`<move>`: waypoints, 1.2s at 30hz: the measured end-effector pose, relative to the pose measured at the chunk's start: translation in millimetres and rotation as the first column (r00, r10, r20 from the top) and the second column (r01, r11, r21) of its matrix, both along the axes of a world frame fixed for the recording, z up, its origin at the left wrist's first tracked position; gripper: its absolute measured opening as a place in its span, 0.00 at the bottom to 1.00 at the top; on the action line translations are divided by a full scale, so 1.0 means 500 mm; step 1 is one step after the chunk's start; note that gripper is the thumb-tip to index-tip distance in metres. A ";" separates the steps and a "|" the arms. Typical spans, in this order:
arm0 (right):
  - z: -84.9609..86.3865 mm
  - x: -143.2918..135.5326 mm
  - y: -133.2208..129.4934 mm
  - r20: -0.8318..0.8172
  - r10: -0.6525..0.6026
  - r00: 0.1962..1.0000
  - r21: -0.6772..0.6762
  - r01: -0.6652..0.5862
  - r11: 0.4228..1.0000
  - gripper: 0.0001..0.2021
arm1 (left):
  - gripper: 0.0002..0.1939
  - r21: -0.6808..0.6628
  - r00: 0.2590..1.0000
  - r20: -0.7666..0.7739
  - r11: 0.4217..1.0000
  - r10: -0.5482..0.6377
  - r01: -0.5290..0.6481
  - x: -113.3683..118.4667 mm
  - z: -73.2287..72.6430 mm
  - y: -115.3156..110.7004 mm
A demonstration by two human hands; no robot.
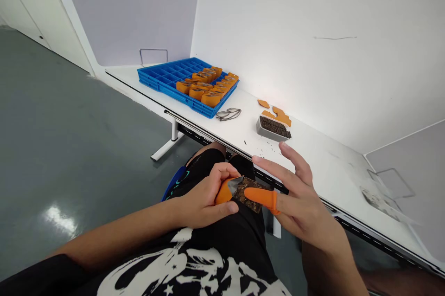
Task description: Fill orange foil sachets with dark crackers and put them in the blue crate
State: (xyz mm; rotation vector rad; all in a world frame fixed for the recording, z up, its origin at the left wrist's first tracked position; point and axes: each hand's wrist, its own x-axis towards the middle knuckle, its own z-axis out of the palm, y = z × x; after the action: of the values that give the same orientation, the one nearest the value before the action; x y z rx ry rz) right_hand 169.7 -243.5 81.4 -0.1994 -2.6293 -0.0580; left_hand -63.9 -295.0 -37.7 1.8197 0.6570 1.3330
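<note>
My left hand (208, 201) is closed around a small orange pouch (224, 191) with a silvery-grey part at its mouth, held above my lap. From that mouth sticks out a dark brown, flaky flat slab (252, 205). My right hand (302, 198) wears an orange finger cot (260, 196) on the digit that lies across the slab. Two other fingers of this hand are stretched up and away, and another curls beneath the covered digit. What touches the slab's underside is hidden.
On the white table (243, 131), a blue compartment tray (163, 85) holds several orange pouches (212, 97). Eyeglasses (228, 113) lie near it. A grey box (269, 134) carries packed dark slabs (274, 126), with flat orange pieces (283, 116) behind and dark crumbs in front.
</note>
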 end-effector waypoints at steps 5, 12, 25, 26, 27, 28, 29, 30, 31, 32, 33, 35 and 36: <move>-0.003 0.009 0.006 0.036 0.020 0.999 -0.039 -0.018 0.999 0.15 | 0.29 -0.012 1.000 -0.020 1.000 0.012 -0.013 0.004 -0.004 0.003; -0.008 0.004 0.041 0.131 0.083 0.988 -0.178 -0.059 0.982 0.17 | 0.35 -0.053 0.996 -0.085 0.999 -0.009 0.004 0.011 -0.017 0.016; -0.025 -0.050 0.040 0.187 0.123 0.975 -0.362 -0.048 0.931 0.15 | 0.36 -0.116 0.995 -0.082 0.992 -0.050 0.041 0.006 -0.041 0.026; -0.032 -0.053 0.046 0.159 0.148 0.976 -0.401 -0.073 0.913 0.14 | 0.37 -0.111 0.996 -0.076 0.993 -0.057 0.048 0.005 -0.042 0.027; -0.040 -0.055 0.052 0.135 0.163 0.977 -0.441 -0.087 0.893 0.13 | 0.37 -0.109 0.996 -0.072 0.993 -0.060 0.052 0.005 -0.043 0.027; -0.049 -0.057 0.056 0.119 0.165 0.979 -0.477 -0.090 0.874 0.13 | 0.37 -0.113 0.996 -0.068 0.992 -0.062 0.054 0.004 -0.045 0.027; -0.057 -0.058 0.059 0.109 0.156 0.982 -0.503 -0.081 0.860 0.13 | 0.36 -0.120 0.996 -0.066 0.991 -0.059 0.051 0.003 -0.046 0.027; -0.064 -0.059 0.060 0.112 0.140 0.984 -0.519 -0.062 0.853 0.14 | 0.36 -0.131 0.997 -0.063 0.990 -0.055 0.046 0.002 -0.048 0.026; -0.069 -0.059 0.059 0.125 0.121 0.985 -0.525 -0.038 0.851 0.14 | 0.36 -0.146 0.997 -0.058 0.988 -0.052 0.043 0.002 -0.049 0.026; -0.071 -0.058 0.056 0.147 0.103 0.984 -0.525 -0.010 0.851 0.15 | 0.35 -0.160 0.997 -0.052 0.986 -0.049 0.040 0.001 -0.050 0.025; -0.073 -0.056 0.053 0.170 0.082 0.982 -0.523 0.019 0.852 0.16 | 0.35 -0.173 0.998 -0.046 0.984 -0.047 0.038 0.001 -0.050 0.024; -0.073 -0.049 0.045 0.193 0.045 0.980 -0.519 0.063 0.852 0.17 | 0.34 -0.196 0.998 -0.041 0.980 -0.050 0.041 0.001 -0.049 0.022; -0.073 -0.045 0.042 0.187 0.026 0.982 -0.517 0.076 0.852 0.18 | 0.34 -0.206 0.998 -0.041 0.978 -0.055 0.046 0.002 -0.048 0.022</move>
State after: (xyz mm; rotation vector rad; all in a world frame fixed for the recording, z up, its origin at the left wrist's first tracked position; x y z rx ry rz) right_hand 147.2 -222.3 44.8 -0.4321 -2.7711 0.6733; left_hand -63.0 -284.2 -61.8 1.6935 0.7394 1.1484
